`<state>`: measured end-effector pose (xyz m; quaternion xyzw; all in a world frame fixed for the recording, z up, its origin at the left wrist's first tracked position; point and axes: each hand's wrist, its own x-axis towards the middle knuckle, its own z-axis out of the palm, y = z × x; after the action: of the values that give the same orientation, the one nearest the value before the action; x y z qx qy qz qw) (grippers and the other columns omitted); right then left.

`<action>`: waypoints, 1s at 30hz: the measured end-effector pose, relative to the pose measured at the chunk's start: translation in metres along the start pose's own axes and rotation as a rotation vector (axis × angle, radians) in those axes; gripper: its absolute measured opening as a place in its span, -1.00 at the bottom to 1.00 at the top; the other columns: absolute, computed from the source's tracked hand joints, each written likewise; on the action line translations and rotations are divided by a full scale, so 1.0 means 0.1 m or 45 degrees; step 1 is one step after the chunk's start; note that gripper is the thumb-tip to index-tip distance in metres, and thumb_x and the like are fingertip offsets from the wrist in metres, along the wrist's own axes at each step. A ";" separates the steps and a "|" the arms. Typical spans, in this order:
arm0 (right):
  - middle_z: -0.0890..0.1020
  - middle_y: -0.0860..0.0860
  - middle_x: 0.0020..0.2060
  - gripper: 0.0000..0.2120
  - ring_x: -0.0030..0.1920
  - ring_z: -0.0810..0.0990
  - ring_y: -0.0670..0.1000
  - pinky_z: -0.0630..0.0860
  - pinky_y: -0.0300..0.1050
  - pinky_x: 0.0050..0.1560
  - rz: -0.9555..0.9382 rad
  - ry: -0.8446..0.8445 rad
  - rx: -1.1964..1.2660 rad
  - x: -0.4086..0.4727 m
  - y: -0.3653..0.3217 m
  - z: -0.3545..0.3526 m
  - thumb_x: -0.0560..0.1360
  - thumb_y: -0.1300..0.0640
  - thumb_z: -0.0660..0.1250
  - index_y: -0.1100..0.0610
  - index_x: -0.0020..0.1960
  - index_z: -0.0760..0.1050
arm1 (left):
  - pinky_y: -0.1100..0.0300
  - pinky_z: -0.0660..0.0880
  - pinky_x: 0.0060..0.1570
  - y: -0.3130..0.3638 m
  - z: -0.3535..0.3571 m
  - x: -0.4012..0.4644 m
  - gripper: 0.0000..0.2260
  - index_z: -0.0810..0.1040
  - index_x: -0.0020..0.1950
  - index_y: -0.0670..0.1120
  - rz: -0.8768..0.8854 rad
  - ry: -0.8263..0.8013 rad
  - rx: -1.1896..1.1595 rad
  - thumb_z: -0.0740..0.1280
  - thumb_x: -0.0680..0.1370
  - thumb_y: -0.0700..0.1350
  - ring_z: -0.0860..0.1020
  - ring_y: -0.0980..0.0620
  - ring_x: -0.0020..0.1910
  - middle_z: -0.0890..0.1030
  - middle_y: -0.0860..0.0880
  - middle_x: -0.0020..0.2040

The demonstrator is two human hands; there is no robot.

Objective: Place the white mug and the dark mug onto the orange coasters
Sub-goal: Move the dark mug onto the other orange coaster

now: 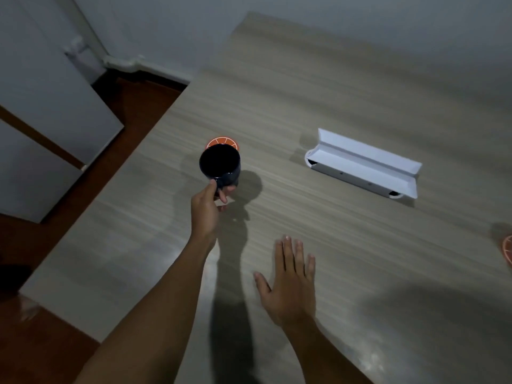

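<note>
My left hand (206, 209) grips the dark mug (219, 164) by its handle, on the side nearest me. The mug is upright, its mouth facing the camera, and it covers most of an orange coaster (221, 141) whose far rim shows behind it. I cannot tell whether the mug rests on the coaster or hangs just above it. My right hand (291, 284) lies flat on the table with fingers spread, holding nothing. A second orange coaster (508, 252) is cut off by the right edge. No white mug is in view.
A long white open box (363, 164) lies on the wooden table (332, 92) to the right of the mug. The table's left edge drops to a dark floor (124, 112). White cabinets (41, 106) stand at the left.
</note>
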<state>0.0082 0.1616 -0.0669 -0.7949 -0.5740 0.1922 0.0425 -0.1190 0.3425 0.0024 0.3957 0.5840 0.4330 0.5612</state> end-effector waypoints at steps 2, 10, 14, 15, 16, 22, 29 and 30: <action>-0.19 0.03 0.63 -0.16 0.61 -0.27 0.11 -0.15 0.26 0.58 0.002 -0.003 0.007 0.02 0.00 0.00 0.52 -0.40 -0.07 0.03 0.61 -0.24 | -0.01 0.45 -0.02 0.03 0.01 0.20 -0.54 0.34 -0.43 -0.11 -0.007 0.034 -0.005 0.13 0.70 -0.10 0.67 0.21 -0.14 0.70 0.11 -0.37; -0.11 -0.02 0.64 -0.17 0.62 -0.23 0.06 -0.12 0.24 0.58 0.028 -0.014 0.030 0.06 -0.01 -0.01 0.52 -0.38 0.00 0.02 0.62 -0.15 | 0.08 0.44 -0.17 0.16 0.11 0.69 -0.53 0.30 -0.46 -0.08 -0.030 0.110 0.028 0.15 0.67 -0.10 0.65 0.22 -0.20 0.72 0.10 -0.35; -0.11 -0.02 0.64 -0.17 0.62 -0.22 0.06 -0.13 0.24 0.58 0.029 -0.021 0.020 0.07 0.00 0.00 0.53 -0.37 0.02 0.01 0.62 -0.16 | 0.05 0.44 -0.15 0.14 0.16 0.87 -0.55 0.33 -0.44 -0.05 -0.034 0.139 0.008 0.16 0.67 -0.05 0.63 0.08 -0.14 0.71 -0.12 -0.17; -0.12 -0.02 0.64 -0.17 0.62 -0.23 0.06 -0.12 0.25 0.58 0.029 -0.027 0.019 0.07 0.01 0.00 0.53 -0.37 0.02 0.01 0.62 -0.17 | 0.06 0.44 -0.15 0.14 0.18 0.91 -0.54 0.34 -0.45 -0.04 -0.030 0.142 0.012 0.16 0.67 -0.05 0.64 0.09 -0.13 0.70 -0.14 -0.15; -0.12 -0.02 0.64 -0.18 0.62 -0.23 0.06 -0.12 0.25 0.58 0.027 -0.027 0.020 0.08 0.01 0.00 0.53 -0.36 0.02 0.02 0.62 -0.17 | 0.08 0.44 -0.16 0.14 0.19 0.95 -0.54 0.37 -0.46 -0.02 -0.033 0.148 0.013 0.16 0.67 -0.04 0.65 0.09 -0.12 0.71 -0.14 -0.14; -0.05 -0.01 0.64 -0.20 0.63 -0.19 0.07 -0.08 0.25 0.57 0.025 -0.015 0.025 0.07 0.01 0.01 0.54 -0.35 0.02 0.03 0.62 -0.10 | 0.09 0.45 -0.17 0.17 0.20 1.10 -0.58 0.42 -0.42 0.02 -0.019 0.127 0.038 0.15 0.66 -0.01 0.64 -0.04 0.00 0.74 -0.22 -0.01; -0.02 -0.01 0.64 -0.20 0.63 -0.16 0.07 -0.05 0.26 0.57 0.032 -0.008 0.026 0.08 0.02 0.03 0.54 -0.34 0.04 0.03 0.62 -0.07 | 0.06 0.47 -0.21 0.09 0.19 1.15 -0.60 0.50 -0.36 0.01 -0.052 0.115 0.056 0.16 0.66 0.00 0.60 0.01 -0.13 0.72 -0.15 -0.12; -0.01 -0.01 0.64 -0.20 0.63 -0.16 0.07 -0.04 0.26 0.58 0.033 -0.007 0.029 0.08 0.02 0.03 0.54 -0.34 0.05 0.03 0.62 -0.06 | 0.08 0.48 -0.23 0.09 0.20 1.14 -0.59 0.48 -0.37 0.00 -0.051 0.120 0.047 0.15 0.67 -0.01 0.61 0.03 -0.14 0.72 -0.07 -0.16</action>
<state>0.0106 0.1678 -0.0722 -0.8011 -0.5616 0.2014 0.0473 -0.1060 0.4547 -0.0248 0.3734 0.6255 0.4291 0.5341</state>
